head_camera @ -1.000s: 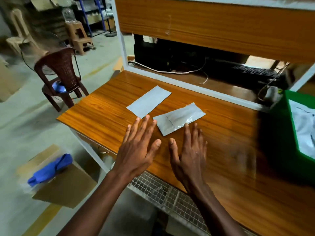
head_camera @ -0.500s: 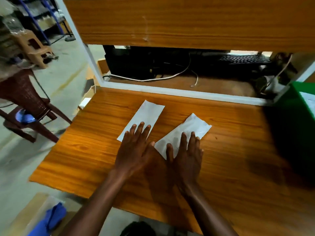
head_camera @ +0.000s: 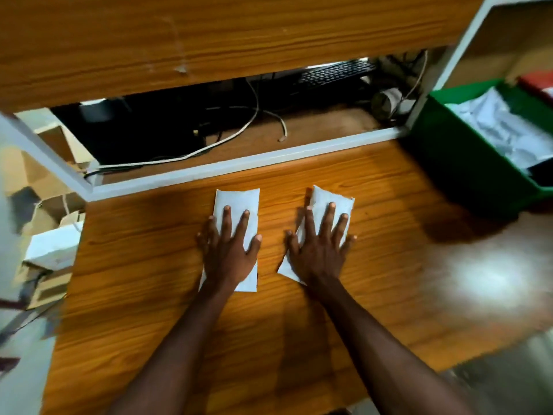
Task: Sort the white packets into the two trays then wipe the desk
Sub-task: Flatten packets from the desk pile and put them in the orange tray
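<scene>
Two white packets lie flat on the wooden desk [head_camera: 149, 295]. My left hand [head_camera: 229, 250] presses flat with straight, spread fingers on the left packet [head_camera: 236, 199]. My right hand [head_camera: 318, 250] lies flat the same way on the right packet [head_camera: 326, 196], which sits slightly tilted. A green tray [head_camera: 449, 163] stands at the desk's right end and holds several white packets [head_camera: 502, 127]. A red tray [head_camera: 535, 82] shows only as a corner behind the green one.
A wooden shelf [head_camera: 209, 40] overhangs the back of the desk. Under it are a black keyboard [head_camera: 335, 71], loose white cables [head_camera: 209, 145] and dark equipment. A white frame bar [head_camera: 239, 163] borders the desk's back edge. Boxes [head_camera: 51, 247] sit off the left edge.
Both hands slid forward fully onto the packets and moved apart; the packets now lie separated and nearly parallel. The view swung right, so more of the green tray shows.
</scene>
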